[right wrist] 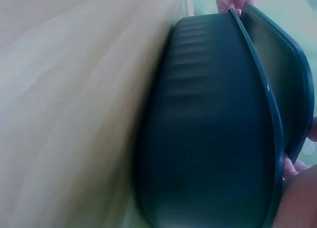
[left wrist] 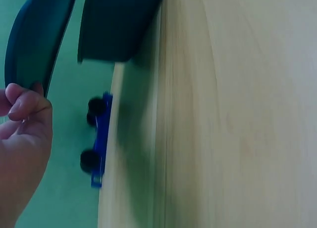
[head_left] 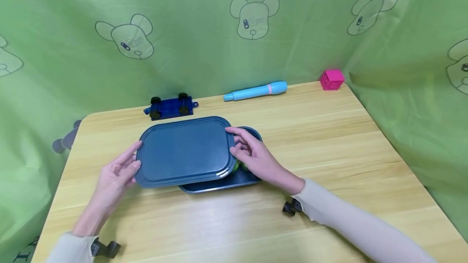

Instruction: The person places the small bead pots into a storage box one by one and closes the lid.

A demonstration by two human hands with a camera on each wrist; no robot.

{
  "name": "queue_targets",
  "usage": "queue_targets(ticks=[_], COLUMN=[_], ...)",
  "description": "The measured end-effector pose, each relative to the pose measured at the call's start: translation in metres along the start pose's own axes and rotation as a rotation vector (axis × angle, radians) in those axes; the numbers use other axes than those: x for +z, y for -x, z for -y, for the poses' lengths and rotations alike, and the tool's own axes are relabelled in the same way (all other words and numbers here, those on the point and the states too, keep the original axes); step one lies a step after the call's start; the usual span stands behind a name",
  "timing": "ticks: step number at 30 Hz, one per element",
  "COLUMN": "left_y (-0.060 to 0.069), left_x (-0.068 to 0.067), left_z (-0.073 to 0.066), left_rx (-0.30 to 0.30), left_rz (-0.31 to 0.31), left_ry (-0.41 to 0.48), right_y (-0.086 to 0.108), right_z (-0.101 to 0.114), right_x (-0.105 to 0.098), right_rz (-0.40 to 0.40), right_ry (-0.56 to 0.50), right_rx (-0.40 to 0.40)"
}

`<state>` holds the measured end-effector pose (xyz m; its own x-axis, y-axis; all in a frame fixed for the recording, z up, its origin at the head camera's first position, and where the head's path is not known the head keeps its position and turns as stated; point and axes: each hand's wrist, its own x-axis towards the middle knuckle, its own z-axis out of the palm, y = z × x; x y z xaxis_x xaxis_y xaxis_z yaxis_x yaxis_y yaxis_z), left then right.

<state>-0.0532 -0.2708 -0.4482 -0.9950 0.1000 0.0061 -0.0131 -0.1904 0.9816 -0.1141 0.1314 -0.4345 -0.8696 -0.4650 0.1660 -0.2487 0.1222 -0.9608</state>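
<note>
A dark blue rectangular lid (head_left: pixel 186 149) with rounded corners is held above a matching dark blue box (head_left: pixel 234 180), shifted to its left. My left hand (head_left: pixel 115 177) pinches the lid's left edge between thumb and fingers. At the lid's right edge, my right hand (head_left: pixel 256 155) grips with thumb and fingers, over the right part of the box. Something green (head_left: pixel 236 166) shows inside the box, mostly hidden by the lid and right hand. In the right wrist view a gap separates the lid (right wrist: pixel 277 65) from the box's rim (right wrist: pixel 265 97).
A blue toy car chassis with black wheels (head_left: pixel 171 107) lies behind the lid. Along the table's back edge are a light blue pen-shaped object (head_left: pixel 256 91) and a pink cube (head_left: pixel 332 80). Green curtain (head_left: pixel 197 52) encloses the wooden table (head_left: pixel 329 153).
</note>
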Motion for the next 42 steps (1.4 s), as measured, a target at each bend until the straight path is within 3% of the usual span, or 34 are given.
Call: queue_targets(ticks=[7, 15, 20, 24, 27, 30, 36, 42], left_y=[-0.005, -0.017, -0.018, -0.020, -0.021, -0.021, -0.019, -0.024], left_x=[0.028, 0.049, 0.056, 0.060, 0.063, 0.064, 0.065, 0.072], left_z=[0.002, 0.003, -0.004, -0.010, -0.012, -0.011, 0.004, 0.021], left_rx=[-0.035, -0.016, 0.015, 0.112, 0.198, 0.225, 0.180, 0.120], left_rz=[0.038, 0.012, -0.060, -0.102, -0.087, -0.049, -0.031, -0.032], left_ry=[0.019, 0.022, -0.100, -0.182, -0.205, -0.210, -0.223, -0.345], right_y=[0.008, 0.014, 0.017, 0.021, 0.025, 0.031, 0.037, 0.037], right_z=[-0.005, -0.008, -0.007, -0.004, -0.004, -0.004, -0.013, -0.023], right_x=[-0.021, -0.043, -0.052, -0.060, -0.067, -0.072, -0.075, -0.067], right_rz=[-0.072, -0.118, -0.241, -0.331, -0.328, -0.289, -0.223, -0.182], right_ry=[0.014, -0.067, -0.058, -0.014, 0.009, -0.002, 0.037, 0.217], right_rx=[0.027, 0.027, -0.012, -0.079, -0.107, -0.095, -0.051, 0.037])
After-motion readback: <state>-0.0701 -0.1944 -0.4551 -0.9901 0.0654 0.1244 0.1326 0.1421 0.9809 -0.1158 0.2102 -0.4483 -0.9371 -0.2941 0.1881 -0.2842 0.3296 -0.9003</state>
